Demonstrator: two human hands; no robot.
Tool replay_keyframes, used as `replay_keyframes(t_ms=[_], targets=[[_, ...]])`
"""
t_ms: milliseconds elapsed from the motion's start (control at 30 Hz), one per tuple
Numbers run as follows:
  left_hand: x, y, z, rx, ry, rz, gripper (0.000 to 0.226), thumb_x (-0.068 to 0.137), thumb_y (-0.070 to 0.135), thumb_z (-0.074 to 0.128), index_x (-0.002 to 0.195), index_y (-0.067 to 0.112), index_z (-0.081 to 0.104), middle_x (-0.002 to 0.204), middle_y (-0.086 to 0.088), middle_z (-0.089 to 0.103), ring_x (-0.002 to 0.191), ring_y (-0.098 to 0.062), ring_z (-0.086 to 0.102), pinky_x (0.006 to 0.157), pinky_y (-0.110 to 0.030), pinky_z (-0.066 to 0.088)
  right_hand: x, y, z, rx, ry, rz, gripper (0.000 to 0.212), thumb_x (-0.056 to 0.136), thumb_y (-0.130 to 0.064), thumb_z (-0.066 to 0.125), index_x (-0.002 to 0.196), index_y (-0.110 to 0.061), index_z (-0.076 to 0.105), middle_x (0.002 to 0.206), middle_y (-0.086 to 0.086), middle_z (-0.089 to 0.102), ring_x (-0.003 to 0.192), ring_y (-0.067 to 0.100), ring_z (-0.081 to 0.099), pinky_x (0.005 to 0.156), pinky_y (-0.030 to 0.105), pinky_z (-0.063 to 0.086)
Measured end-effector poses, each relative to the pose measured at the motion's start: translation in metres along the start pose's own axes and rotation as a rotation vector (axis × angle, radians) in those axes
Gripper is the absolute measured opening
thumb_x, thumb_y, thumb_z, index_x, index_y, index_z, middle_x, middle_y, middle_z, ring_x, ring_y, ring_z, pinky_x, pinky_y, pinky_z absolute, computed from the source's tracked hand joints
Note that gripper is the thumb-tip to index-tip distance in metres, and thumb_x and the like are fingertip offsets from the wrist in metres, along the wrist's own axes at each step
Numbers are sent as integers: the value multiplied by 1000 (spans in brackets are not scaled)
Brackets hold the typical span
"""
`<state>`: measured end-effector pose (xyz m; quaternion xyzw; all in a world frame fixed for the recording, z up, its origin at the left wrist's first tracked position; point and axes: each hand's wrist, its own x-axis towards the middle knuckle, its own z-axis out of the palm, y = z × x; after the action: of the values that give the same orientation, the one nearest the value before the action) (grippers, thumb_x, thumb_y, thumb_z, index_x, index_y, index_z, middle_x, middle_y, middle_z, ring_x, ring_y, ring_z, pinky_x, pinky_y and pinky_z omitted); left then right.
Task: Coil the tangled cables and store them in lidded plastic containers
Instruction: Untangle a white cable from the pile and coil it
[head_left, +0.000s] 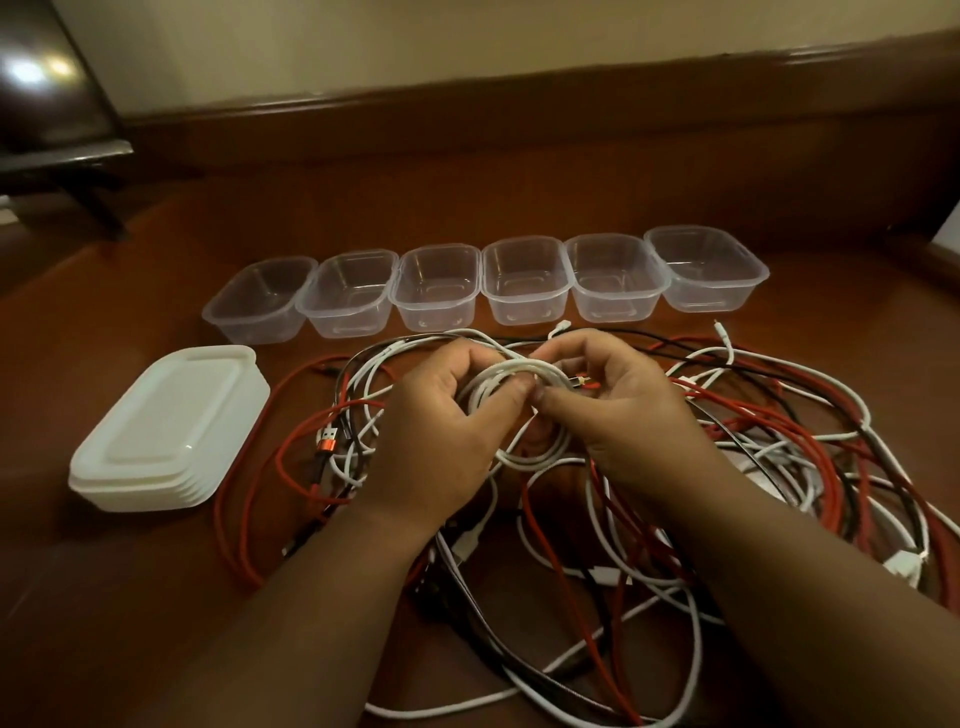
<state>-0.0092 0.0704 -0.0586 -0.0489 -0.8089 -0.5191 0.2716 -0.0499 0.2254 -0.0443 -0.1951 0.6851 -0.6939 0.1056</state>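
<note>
A white cable (511, 410), wound into a small round coil of several loops, was gripped above the brown table (130, 597) by the left hand (441, 431) and the right hand (618, 410), fingers closed on its rim. Beneath lay a tangle of red, black and white cables (779, 467), before six clear open containers (524, 280) and stacked white lids (166, 431).

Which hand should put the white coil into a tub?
Probably the left hand. It wraps around the white coil, while the right hand only pinches its top edge. The six open tubs sit just behind both hands, so either could reach; the left simply holds more.
</note>
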Motion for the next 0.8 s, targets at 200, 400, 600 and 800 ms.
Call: replay_keyframes(t_ms=[200, 400, 600, 800], targets=[[-1, 0, -2, 179, 57, 176, 3, 89, 16, 70, 90, 16, 67, 76, 5, 65, 71, -17, 63, 62, -28, 52, -4, -2, -2, -2, -44, -4, 19, 92, -13, 65, 110, -19, 61, 98, 6, 67, 73, 26, 71, 71, 47, 61], [-1, 3, -2, 170, 17, 270, 8, 89, 21, 68, 93, 14, 71, 79, 7, 68, 74, -10, 66, 64, -20, 53, -5, 1, -1, -371, -84, -135, 27, 103, -40, 42, 114, -27, 63, 108, -6, 59, 91, 8, 64, 77, 26, 54], [-2, 4, -4, 218, 29, 329, 12, 89, 21, 71, 90, 9, 71, 77, 5, 67, 71, -8, 64, 62, -18, 51, -5, -5, -5, -391, -226, -66, 35, 105, -35, 34, 97, -18, 63, 85, -2, 65, 79, 12, 61, 74, 31, 53], [-4, 8, -5, 208, 16, 359, 18, 84, 23, 77, 97, 12, 71, 89, 10, 69, 84, -2, 67, 74, -14, 51, -3, -5, -4, 141, -263, 233, 34, 105, -29, 39, 85, -14, 63, 70, 3, 63, 66, 18, 61, 68, 35, 50]])
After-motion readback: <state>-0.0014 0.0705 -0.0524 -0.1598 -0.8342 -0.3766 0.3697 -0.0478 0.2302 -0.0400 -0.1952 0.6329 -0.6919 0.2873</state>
